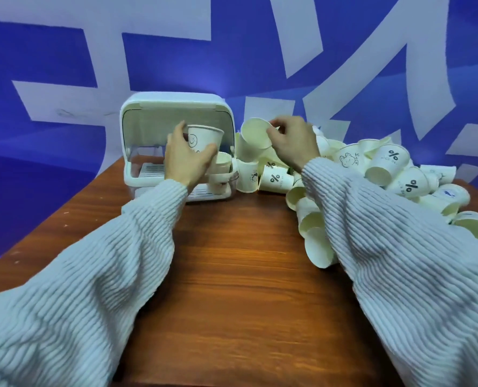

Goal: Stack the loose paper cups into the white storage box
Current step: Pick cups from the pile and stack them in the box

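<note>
The white storage box stands at the far end of the wooden table with its lid flipped up. My left hand holds an upright paper cup with a smiley print in front of the box's opening. One or two cups stand inside the box at its right side. My right hand grips the rim of a tilted paper cup just right of the box. A big heap of loose paper cups spreads to the right.
The wooden table runs toward me between my two ribbed grey sleeves. More cups lie along my right forearm. A blue and white wall stands close behind the box. The table's left edge falls off diagonally.
</note>
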